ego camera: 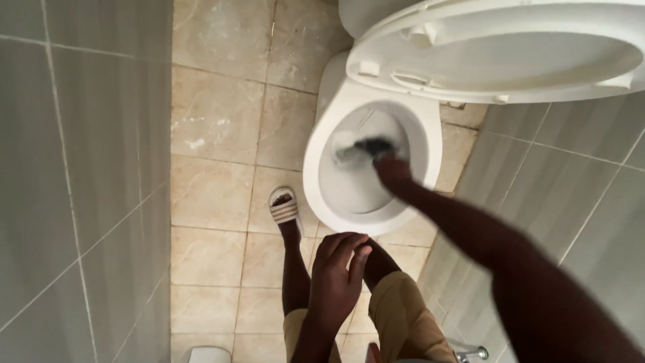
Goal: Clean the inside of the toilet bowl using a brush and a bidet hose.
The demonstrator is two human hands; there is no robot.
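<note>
The right hand (393, 168) grasps a dark, blurred scrubbing pad (373, 146) inside the white ceramic toilet bowl (322, 144), scrubbing apparently midway with the far wall left, while the left hand (339, 272) rests open, near.

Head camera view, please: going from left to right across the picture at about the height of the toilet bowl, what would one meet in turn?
Grey tiled wall → beige floor tiles → striped slide sandal → white toilet bowl → right hand with a blurred dark scrubber inside the bowl → grey tiled wall on the right.
</note>
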